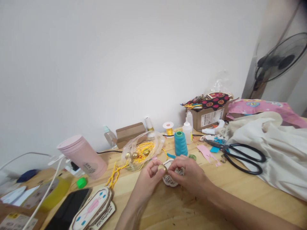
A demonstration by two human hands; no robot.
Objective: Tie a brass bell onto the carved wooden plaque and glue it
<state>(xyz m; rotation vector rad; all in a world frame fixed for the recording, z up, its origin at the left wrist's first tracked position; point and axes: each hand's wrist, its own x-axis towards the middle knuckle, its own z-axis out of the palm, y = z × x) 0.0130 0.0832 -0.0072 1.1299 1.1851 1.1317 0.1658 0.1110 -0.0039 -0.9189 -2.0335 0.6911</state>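
My left hand (151, 174) pinches a round gold-coloured bell (162, 168) between thumb and fingers. Right beside it, my right hand (185, 171) has its thumb and fingertips pressed together; what lies between them is too small to make out. Under both hands a pale plaque with a cut-out lattice pattern (169, 181) rests on the wooden table (165, 209), partly covered by the fingers. Just beyond sits a cone of blue thread (180, 144). A clear plastic bag (157, 140) with yellow cords (143, 149) and several more bells lies behind my left hand.
At right, black-handled scissors (247, 156) lie against cream cloth (275, 153). Pink scraps (206, 154), a squeeze bottle (187, 131) and a full cardboard box (208, 118) are behind. Leftward are stacked plaques (92, 209), a phone (68, 209) and a pink tumbler (82, 156).
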